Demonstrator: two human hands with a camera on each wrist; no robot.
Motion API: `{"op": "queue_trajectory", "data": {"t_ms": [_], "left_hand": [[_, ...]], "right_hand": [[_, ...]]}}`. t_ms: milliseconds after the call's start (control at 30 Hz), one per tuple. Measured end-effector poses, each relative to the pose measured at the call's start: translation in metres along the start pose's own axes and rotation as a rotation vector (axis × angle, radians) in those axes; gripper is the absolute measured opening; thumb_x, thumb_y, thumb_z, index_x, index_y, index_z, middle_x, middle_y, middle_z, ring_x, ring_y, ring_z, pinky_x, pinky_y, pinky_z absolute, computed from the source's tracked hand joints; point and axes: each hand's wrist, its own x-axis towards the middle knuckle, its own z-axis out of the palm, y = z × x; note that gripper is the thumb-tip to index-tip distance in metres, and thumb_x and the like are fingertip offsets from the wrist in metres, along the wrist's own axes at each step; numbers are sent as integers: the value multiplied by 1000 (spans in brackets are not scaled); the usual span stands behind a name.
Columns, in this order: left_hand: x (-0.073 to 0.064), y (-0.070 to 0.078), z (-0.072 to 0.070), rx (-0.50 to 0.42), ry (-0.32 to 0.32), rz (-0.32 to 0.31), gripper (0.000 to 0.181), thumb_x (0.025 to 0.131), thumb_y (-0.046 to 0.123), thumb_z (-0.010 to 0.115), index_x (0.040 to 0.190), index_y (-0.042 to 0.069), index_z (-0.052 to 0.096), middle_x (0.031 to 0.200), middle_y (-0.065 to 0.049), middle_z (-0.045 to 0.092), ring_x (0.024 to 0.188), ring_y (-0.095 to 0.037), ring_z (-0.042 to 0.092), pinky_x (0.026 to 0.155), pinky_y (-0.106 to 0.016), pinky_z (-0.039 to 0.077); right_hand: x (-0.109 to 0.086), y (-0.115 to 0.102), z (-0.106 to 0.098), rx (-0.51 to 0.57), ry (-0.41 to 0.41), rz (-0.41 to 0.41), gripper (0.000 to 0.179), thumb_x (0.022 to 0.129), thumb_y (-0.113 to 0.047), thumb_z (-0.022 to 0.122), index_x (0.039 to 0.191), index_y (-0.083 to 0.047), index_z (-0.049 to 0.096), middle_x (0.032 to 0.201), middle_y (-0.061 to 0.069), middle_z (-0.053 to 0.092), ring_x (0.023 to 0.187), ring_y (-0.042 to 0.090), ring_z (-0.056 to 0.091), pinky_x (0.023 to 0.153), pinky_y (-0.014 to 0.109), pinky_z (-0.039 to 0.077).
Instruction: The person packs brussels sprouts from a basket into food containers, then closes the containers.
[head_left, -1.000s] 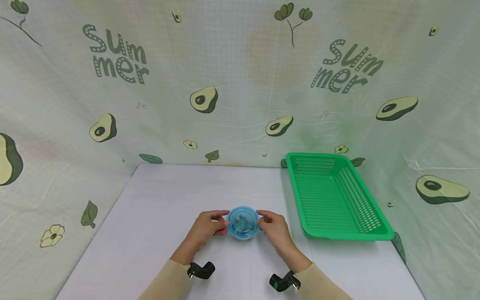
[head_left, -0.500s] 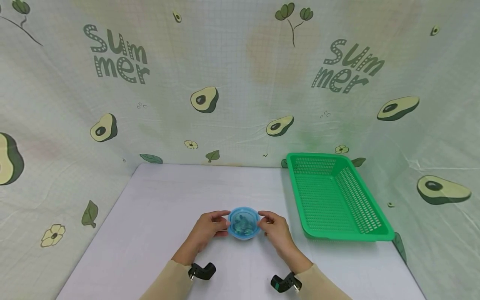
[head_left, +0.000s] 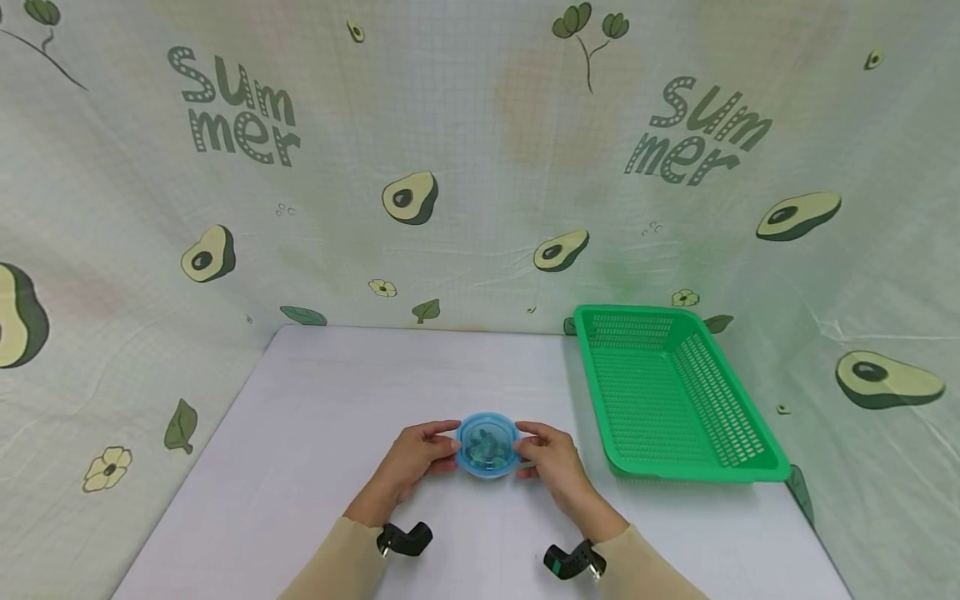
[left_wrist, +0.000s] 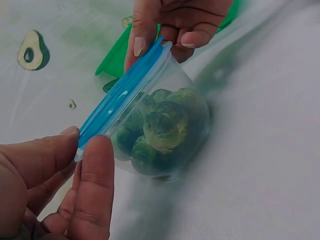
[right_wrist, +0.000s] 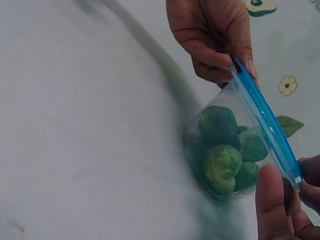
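A small clear bowl stands on the white table between the two hands. Several Brussels sprouts show through its wall. A translucent blue lid covers the mouth of the bowl. From the left side, my left hand pinches the rim of the bowl and lid between thumb and fingers. My right hand grips the opposite side of the rim in the same manner. Both wrist views show fingertips on the lid's edge and under the rim; some fingers are partly hidden.
To the right of the bowl lies a large green plastic basket with perforated sides. The white table ends at a patterned cloth backdrop behind. Black wrist cameras are strapped at both wrists.
Bowl and hands stay nearly where they were. The right hand's lower fingers have shifted slightly beside the bowl. The whole view drifts by a few pixels.
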Motion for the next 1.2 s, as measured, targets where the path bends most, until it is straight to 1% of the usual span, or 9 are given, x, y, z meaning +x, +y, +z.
{"op": "queue_trajectory", "data": {"t_ms": [167,433,633,733,867,1033,1200], "left_hand": [[2,-1,-1,-22,-12,-14,49,98,3,72,145,-2,60,103,-9,74,81,-13,72,76,-25,65],[4,2,0,-48,-26,-27,49,99,1,69,147,-2,58,95,-6,76,77,-12,71,74,-26,65],[1,5,0,-67,-54,-43,52,99,2,69,150,2,57,99,-9,75,77,-12,71,77,-29,66],[0,4,1,-73,-57,-40,51,100,3,68,150,2,58,101,-9,74,79,-11,71,78,-28,65],[0,2,3,-69,-33,-24,46,103,6,67,148,1,59,105,-9,75,79,-10,70,77,-28,66],[2,1,6,-70,16,-25,45,101,8,70,145,-1,61,101,-8,73,76,-10,69,75,-30,66],[3,0,6,-55,31,-25,43,100,7,71,142,-3,63,101,-9,74,76,-10,69,74,-29,66]], "right_hand": [[1,1,0,11,-3,9,40,94,0,70,134,3,68,90,10,63,73,19,65,62,35,66],[2,1,2,23,1,12,42,93,2,68,135,3,67,88,9,62,69,18,64,61,35,66],[2,1,2,18,-12,11,45,93,2,67,138,-1,67,89,10,62,69,20,65,61,37,66],[2,2,2,6,-7,8,43,94,0,68,138,-2,67,89,10,61,71,21,65,61,37,66],[2,3,4,-2,11,0,41,95,-2,70,136,-1,67,88,8,60,70,23,65,59,39,66],[1,2,5,9,17,3,38,95,-1,70,133,-1,68,87,9,59,68,23,64,59,38,66],[1,4,5,0,16,-1,39,96,0,68,134,1,68,86,9,58,68,22,64,59,35,65]]}}
